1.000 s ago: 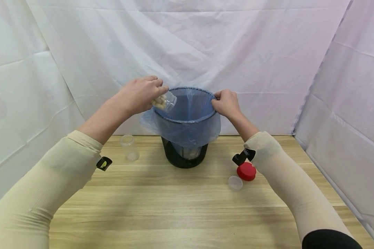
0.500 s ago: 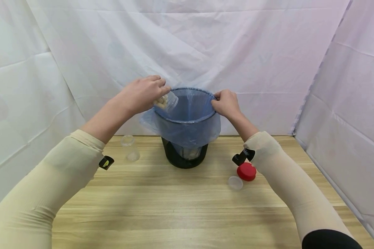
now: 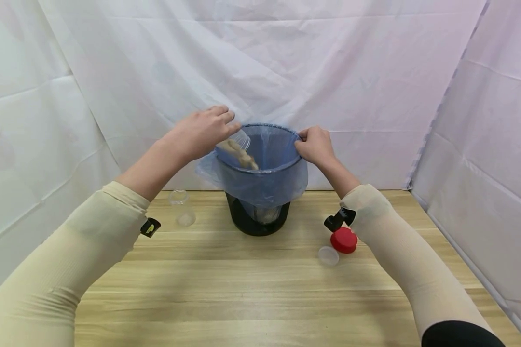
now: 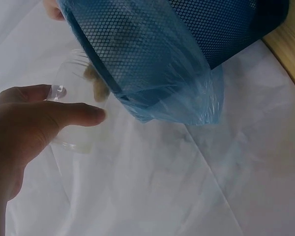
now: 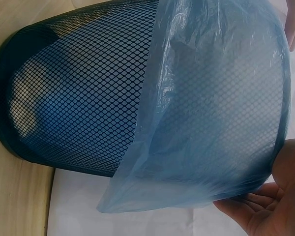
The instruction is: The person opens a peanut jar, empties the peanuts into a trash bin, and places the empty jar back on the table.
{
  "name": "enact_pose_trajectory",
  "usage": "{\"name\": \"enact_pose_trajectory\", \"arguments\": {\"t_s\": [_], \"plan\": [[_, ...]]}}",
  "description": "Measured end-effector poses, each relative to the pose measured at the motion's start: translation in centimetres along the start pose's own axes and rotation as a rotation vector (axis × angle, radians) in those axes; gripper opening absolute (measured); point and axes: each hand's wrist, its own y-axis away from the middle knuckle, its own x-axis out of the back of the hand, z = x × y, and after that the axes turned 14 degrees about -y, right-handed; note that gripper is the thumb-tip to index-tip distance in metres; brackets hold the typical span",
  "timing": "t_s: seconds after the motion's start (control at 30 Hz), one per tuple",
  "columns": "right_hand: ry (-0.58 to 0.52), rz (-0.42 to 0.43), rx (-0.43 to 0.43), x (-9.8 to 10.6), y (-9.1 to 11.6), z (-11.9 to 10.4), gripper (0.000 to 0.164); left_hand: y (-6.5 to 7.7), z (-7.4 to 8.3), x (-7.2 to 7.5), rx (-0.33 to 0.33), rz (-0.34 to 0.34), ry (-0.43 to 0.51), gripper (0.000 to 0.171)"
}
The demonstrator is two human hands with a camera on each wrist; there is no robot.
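My left hand [image 3: 201, 131] grips a clear plastic jar [image 3: 243, 140], tipped with its mouth over the left rim of a mesh wastebasket [image 3: 259, 228]. Tan, peanut-like pieces [image 3: 246, 160] are sliding out past the rim; in the left wrist view, some of these pieces [image 4: 100, 91] still show inside the jar. A thin blue bin bag [image 3: 265, 185] lines the basket and is folded down over its outside. My right hand [image 3: 316, 144] pinches the rim and bag on the right, thumb outside, as the right wrist view shows with the bag [image 5: 211, 98] beside the fingers.
Another clear jar [image 3: 182, 208] stands on the wooden table [image 3: 243, 294] left of the basket. A red lid [image 3: 344, 240] and a translucent disc [image 3: 328, 256] lie to the right, near my right forearm. White cloth [image 3: 330, 62] hangs behind and at both sides.
My left hand has moved slightly right and tilted the jar further down. The tan pieces, earlier inside the jar, are now pouring into the basket. My right hand stays at the rim.
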Motion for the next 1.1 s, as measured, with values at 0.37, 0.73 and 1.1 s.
{"name": "enact_pose_trajectory", "arguments": {"t_s": [0.37, 0.73, 1.1], "plan": [[-0.015, -0.004, -0.002, -0.03, -0.28, 0.16, 0.044, -0.12, -0.13, 0.17, -0.009, 0.06, -0.035, 0.061], [-0.006, -0.002, 0.002, 0.17, -0.21, 0.07, 0.044, -0.12, -0.11, 0.19, -0.004, 0.058, -0.039, 0.063], [-0.001, 0.005, 0.007, 0.41, -0.06, 0.14, 0.045, -0.3, 0.04, 0.42, -0.013, 0.051, -0.056, 0.062]]}}
